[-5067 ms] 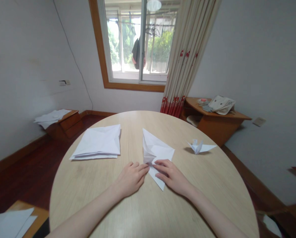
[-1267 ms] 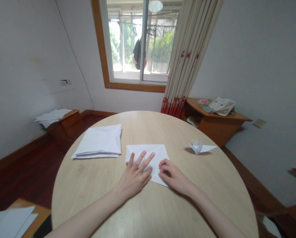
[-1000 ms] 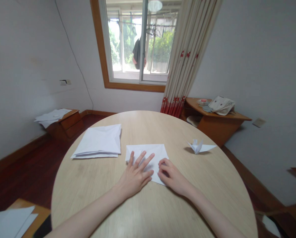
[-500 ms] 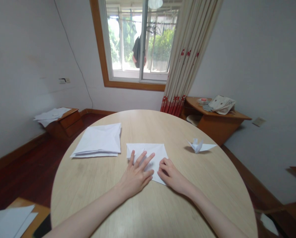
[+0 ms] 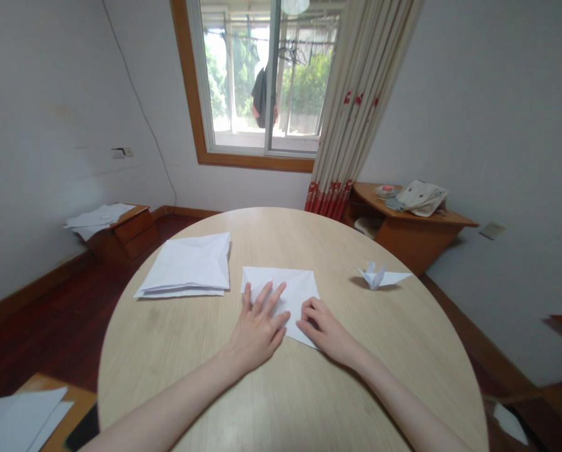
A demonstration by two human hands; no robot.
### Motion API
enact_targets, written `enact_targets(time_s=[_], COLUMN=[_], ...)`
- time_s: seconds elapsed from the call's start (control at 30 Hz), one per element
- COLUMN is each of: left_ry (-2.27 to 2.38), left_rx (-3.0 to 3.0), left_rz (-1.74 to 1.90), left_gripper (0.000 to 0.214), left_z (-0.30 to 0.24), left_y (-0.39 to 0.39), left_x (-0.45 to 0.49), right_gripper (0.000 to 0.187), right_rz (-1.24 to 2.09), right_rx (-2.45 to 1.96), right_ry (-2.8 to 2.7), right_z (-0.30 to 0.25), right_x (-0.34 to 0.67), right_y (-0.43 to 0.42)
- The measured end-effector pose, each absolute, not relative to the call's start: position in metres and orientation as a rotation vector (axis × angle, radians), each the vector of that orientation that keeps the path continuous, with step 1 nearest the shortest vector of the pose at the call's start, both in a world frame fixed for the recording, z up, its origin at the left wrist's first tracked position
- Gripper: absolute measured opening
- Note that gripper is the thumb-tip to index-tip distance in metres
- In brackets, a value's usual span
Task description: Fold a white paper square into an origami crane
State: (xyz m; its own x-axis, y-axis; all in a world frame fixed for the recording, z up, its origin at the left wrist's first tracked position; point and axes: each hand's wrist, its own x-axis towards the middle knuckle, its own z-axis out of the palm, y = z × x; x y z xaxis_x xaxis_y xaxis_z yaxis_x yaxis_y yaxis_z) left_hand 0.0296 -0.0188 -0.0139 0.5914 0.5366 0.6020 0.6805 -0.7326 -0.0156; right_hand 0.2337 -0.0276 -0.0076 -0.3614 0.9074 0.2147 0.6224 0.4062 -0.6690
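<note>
A white sheet of paper [image 5: 296, 284] with faint creases lies flat on the round wooden table [image 5: 281, 402] in front of me. My left hand [image 5: 258, 329] rests on its left part with the fingers spread, covering the near left corner. At the sheet's right edge my right hand [image 5: 325, 329] is closed, with its curled fingers and thumb pinching the paper there. The fingertips partly hide that edge. Further right stands a folded white paper crane [image 5: 374, 276], apart from both hands.
A stack of white paper [image 5: 187, 267] lies at the table's left. More sheets rest on a low cabinet [image 5: 137, 235] and at the lower left. Behind on the right, a wooden desk [image 5: 413, 242] carries a cloth bag [image 5: 422, 198]. A curtain [image 5: 356, 113] hangs beside the window.
The sheet has shifted slightly away from me and turned a little. My left hand has moved a little to the left; my right hand stays at the right edge.
</note>
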Motion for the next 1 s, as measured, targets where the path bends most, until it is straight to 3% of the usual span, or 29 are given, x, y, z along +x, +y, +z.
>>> enact_targets(time_s=[0.23,0.57,1.0], left_ry=[-1.171,-1.342,-1.43], left_rx=[-2.466,-2.439,-2.422], left_rz=[-0.868,-0.865,-0.896], left_gripper=[0.042,0.074,0.082], left_z=[-0.015,-0.011,-0.013], left_y=[-0.009,-0.007,-0.004], left_x=[0.028,0.025,0.026], right_gripper=[0.006,0.013,0.017], right_rz=[0.517,0.396,0.316], right_rx=[-1.284,-1.238,-1.455], right_ry=[-2.119,-2.288,-2.242], right_z=[-0.011,-0.007,-0.014], right_x=[0.232,0.223,0.21], right_y=[-0.028,-0.032,-0.03])
